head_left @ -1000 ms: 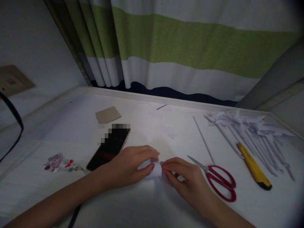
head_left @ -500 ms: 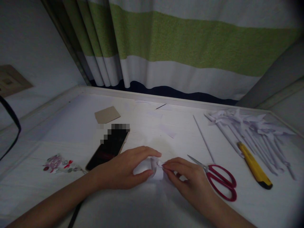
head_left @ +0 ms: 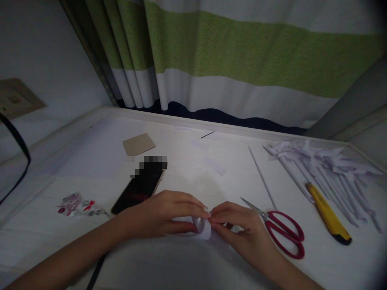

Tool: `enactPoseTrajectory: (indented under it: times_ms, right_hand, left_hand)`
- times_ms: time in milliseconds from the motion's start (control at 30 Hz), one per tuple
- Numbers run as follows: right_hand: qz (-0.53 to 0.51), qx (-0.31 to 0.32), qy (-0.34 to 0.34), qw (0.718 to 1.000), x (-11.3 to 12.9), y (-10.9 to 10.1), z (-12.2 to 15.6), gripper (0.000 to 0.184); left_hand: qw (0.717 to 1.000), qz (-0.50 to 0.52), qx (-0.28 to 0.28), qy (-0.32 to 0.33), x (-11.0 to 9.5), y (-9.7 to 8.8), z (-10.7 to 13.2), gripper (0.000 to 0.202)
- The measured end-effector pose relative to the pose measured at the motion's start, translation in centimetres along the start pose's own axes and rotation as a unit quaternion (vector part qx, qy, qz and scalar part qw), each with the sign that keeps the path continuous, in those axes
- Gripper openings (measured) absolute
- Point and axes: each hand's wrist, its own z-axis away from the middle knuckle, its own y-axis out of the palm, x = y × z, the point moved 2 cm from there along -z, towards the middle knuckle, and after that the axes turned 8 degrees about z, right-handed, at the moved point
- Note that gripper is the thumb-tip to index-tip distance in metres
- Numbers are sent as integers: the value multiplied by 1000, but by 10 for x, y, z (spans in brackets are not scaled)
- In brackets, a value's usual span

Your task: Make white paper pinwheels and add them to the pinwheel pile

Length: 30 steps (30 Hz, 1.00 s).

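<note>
A curled piece of white paper (head_left: 205, 231) is held between my two hands, low in the middle of the head view. My left hand (head_left: 172, 211) has its fingers and thumb closed around the paper's left side, with the loop bulging out beneath the fingertips. From the right, my right hand (head_left: 238, 223) pinches the edge of the same paper, its fingertips meeting those of the left. The pinched part of the paper is hidden. Red-handled scissors (head_left: 284, 233) lie beside my right hand, and a dark phone (head_left: 140, 185) lies behind my left wrist.
Folded paper pinwheels (head_left: 326, 161) on rolled paper sticks lie at the right, near a yellow box cutter (head_left: 328, 213). A single thin stick (head_left: 262, 177) lies behind the scissors. A cardboard piece (head_left: 139, 144), paper scraps (head_left: 214, 165) and a beaded charm (head_left: 72, 204) rest on the table.
My left fingers have come down and closed in on the paper, nearer to the right fingertips. The paper loop now shows below them. The view has shifted slightly.
</note>
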Motion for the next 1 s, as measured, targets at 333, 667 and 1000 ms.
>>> enactPoseTrajectory:
  times_ms: [333, 667, 1000]
  right_hand:
    - [94, -35, -92, 991, 7, 3, 8, 23]
    - [114, -19, -94, 989, 10, 3, 7, 20]
    - [156, 3, -109, 982, 13, 5, 10, 16]
  left_hand:
    - [994, -60, -90, 1, -8, 13, 2, 37]
    - [993, -99, -69, 7, -6, 6, 5, 24]
    - [991, -124, -59, -7, -9, 11, 3, 20]
